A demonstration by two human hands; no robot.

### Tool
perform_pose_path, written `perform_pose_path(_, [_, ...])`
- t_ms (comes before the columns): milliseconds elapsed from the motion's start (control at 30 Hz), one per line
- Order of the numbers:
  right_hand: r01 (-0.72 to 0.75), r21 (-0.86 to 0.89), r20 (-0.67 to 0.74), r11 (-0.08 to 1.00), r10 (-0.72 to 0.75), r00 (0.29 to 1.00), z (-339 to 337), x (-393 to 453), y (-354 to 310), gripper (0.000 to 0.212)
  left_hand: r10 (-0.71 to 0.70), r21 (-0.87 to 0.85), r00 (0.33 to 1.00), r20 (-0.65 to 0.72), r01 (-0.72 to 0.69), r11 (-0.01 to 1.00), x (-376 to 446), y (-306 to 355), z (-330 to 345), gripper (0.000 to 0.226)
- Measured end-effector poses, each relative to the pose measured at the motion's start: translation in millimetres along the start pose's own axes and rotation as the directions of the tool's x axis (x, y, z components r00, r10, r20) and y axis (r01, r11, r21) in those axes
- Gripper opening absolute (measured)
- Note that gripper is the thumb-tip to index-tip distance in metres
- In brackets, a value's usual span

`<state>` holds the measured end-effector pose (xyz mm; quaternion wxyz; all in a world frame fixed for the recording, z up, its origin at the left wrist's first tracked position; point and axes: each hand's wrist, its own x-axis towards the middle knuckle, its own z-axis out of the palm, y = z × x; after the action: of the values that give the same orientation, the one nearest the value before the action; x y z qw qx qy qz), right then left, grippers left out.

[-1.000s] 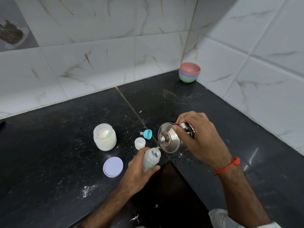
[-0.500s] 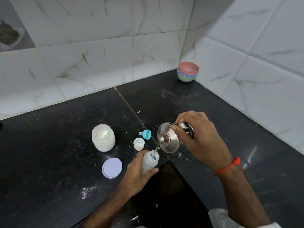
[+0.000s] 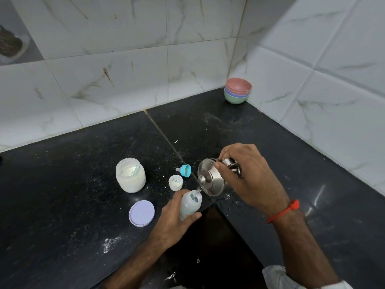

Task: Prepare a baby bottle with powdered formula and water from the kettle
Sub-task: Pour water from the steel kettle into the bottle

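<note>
Change: over the last second the kettle [image 3: 211, 180] has tipped a little further and its spout now sits right at the mouth of the bottle [image 3: 190, 204]; a thin stream of water shows between them.
Meaning: powder looks to be in already, so this is the filling step; capping and shaking remain.
Right hand [image 3: 248, 176]: held above the tabletop [image 3: 62, 195], wrist bent down, fingers wrapped tight on the kettle's handle.
Left hand [image 3: 177, 220]: fingers and thumb closed round the bottle, holding it tilted toward the spout near the tabletop's front edge.
Nearby: teat [image 3: 183, 170] and cap [image 3: 176, 182] lie just behind the bottle; open jar [image 3: 130, 175] and its lid [image 3: 141, 213] to the left.
</note>
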<state>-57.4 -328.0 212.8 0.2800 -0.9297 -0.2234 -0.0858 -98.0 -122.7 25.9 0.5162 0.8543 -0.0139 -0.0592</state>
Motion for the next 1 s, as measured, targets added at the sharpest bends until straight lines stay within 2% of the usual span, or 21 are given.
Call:
perform_pose_path(433, [0.034,-0.010,0.027,0.999,-0.034,0.999,14.3,0.5,6.4,0.019,0.037,-0.031,0.999,-0.035,-0.038,0.999,3.0,18.6,-5.6,0.064])
perform_pose_path(533, [-0.021,0.109,-0.024,0.994,0.024,0.999,20.0,-1.2,18.2,0.012,0.041,-0.032,0.998,-0.050,-0.042,0.999,1.7,19.5,-7.7,0.063])
perform_pose_path(600, [-0.099,0.263,-0.046,0.960,0.115,0.992,25.5,-3.0,27.9,0.011,0.040,-0.047,0.996,-0.074,-0.043,0.998,1.0,19.5,-9.8,0.061])
perform_pose_path(700, [-0.195,0.561,-0.050,0.805,0.268,0.962,38.6,-6.0,44.0,0.009,0.041,-0.064,0.994,-0.098,-0.047,0.997,0.0,21.1,-12.8,0.061])
perform_pose_path(800, [-0.248,0.793,0.000,0.557,0.407,0.913,55.9,-10.0,55.6,0.014,0.040,-0.080,0.992,-0.116,-0.049,0.996,-0.7,25.3,-14.9,0.059])
perform_pose_path(867, [-0.275,0.877,0.055,0.394,0.487,0.872,67.9,-12.1,62.3,0.018,0.052,-0.099,0.990,-0.132,-0.066,0.993,-1.4,29.1,-16.9,0.060])
perform_pose_path(1000, [-0.273,0.951,0.118,0.145,0.646,0.754,94.1,-10.8,81.0,0.030,0.073,-0.140,0.974,-0.213,-0.105,0.985,-0.4,32.0,-21.5,0.059])
